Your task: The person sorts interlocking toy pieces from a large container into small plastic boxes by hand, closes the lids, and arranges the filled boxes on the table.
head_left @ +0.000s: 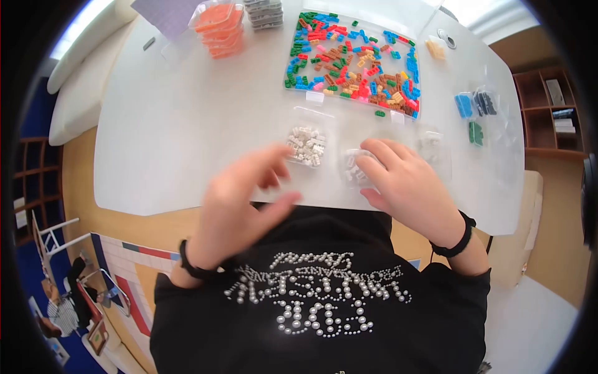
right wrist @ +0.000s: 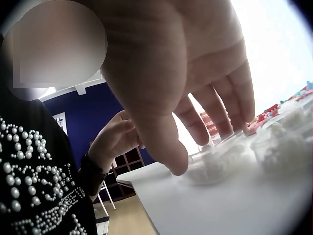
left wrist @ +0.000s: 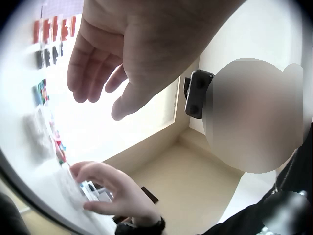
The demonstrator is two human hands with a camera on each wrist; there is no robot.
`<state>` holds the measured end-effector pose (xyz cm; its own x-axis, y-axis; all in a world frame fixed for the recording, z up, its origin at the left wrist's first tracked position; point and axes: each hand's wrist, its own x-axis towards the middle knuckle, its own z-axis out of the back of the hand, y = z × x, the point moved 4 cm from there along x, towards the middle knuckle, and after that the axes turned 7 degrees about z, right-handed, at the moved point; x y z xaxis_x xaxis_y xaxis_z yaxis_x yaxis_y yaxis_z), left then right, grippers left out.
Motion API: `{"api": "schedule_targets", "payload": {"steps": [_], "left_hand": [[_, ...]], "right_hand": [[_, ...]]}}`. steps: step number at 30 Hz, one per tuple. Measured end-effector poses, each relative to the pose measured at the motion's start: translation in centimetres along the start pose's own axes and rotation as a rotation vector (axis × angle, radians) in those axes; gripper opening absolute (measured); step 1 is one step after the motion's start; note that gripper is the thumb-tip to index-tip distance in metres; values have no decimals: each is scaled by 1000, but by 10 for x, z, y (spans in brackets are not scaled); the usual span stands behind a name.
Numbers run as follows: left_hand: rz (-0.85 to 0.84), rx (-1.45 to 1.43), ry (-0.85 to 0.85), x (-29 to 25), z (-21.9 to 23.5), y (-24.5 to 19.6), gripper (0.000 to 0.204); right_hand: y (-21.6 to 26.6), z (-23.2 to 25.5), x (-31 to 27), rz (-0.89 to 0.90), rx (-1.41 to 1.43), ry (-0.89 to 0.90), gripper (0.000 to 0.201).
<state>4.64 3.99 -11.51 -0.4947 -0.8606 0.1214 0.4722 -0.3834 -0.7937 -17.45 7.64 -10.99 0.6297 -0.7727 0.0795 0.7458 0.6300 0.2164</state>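
My right hand [head_left: 405,177] reaches over a clear plastic box [head_left: 352,174] of small white pieces, covering part of it. In the right wrist view, its fingers and thumb spread loosely at the rim of this box [right wrist: 208,169]. My left hand [head_left: 243,187] hovers at the table's near edge with relaxed, slightly bent fingers and holds nothing. Just beyond its fingertips stands another clear box full of white toy bricks [head_left: 306,146], its lid [head_left: 311,115] tipped back. A third clear box [head_left: 430,144] with whitish contents stands to the right of my right hand.
A wide clear tray [head_left: 290,65] of many-coloured bricks lies at the back. Stacked orange boxes [head_left: 218,31] and grey boxes [head_left: 265,14] stand back left. Blue bricks [head_left: 463,105] and green bricks [head_left: 476,133] in clear packs are at the right. One green brick [head_left: 380,113] lies before the tray.
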Motion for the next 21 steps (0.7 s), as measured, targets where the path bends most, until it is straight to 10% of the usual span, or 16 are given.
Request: {"api": "schedule_targets", "payload": {"steps": [21], "left_hand": [[-6, 37, 180, 5, -75, -3, 57]], "right_hand": [[18, 4, -5, 98, -37, -209, 30]]}}
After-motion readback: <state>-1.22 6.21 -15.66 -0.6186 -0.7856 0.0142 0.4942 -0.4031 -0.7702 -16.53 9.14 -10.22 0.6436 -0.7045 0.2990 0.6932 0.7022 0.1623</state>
